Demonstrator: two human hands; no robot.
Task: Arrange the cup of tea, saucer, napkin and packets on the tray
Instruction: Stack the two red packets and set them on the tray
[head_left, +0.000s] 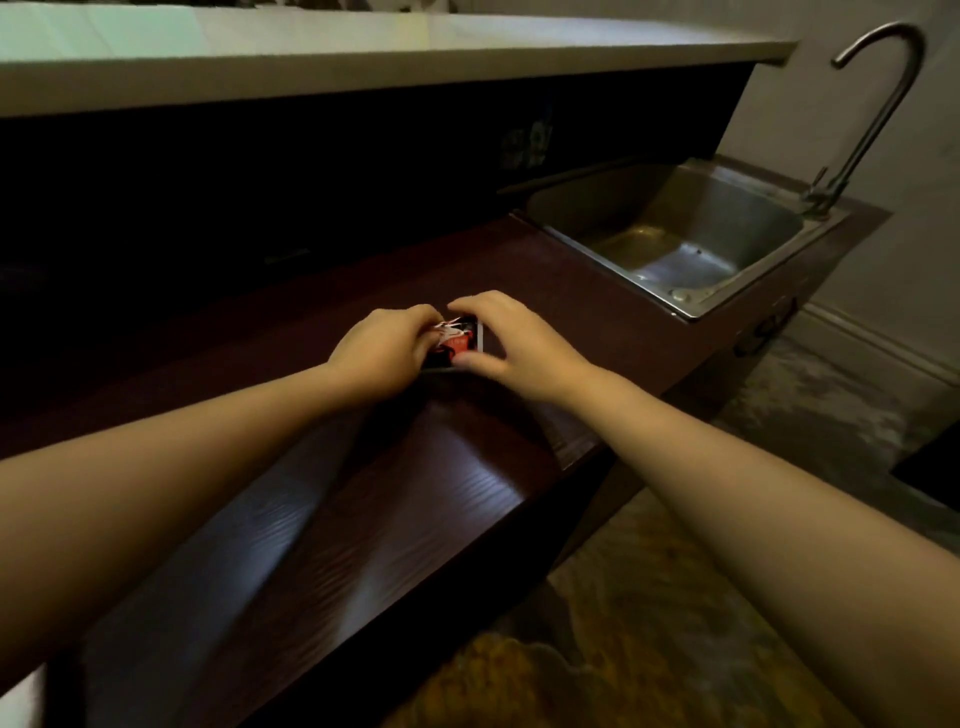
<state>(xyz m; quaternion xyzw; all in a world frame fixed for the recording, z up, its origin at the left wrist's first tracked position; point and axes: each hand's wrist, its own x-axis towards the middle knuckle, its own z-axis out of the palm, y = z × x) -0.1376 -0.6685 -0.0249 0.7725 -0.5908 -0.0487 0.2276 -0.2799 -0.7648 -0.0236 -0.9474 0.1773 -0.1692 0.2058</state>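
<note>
Left hand (384, 353) and right hand (506, 343) both pinch red packets (460, 340) on the dark counter (415, 493), left of the steel sink (675, 234), tap (878, 114) at its far side

One head-worn view (wide-angle, edges bowed) looks forward and down from close above the counter (426, 499), facing its far edge and right-end sink (670, 234).

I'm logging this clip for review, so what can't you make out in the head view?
- Packets: count and print, hidden by left hand and right hand.
- Dark space under the upper counter: contents lost in shadow.
- Cup, saucer, napkin, tray: not visible.
</note>
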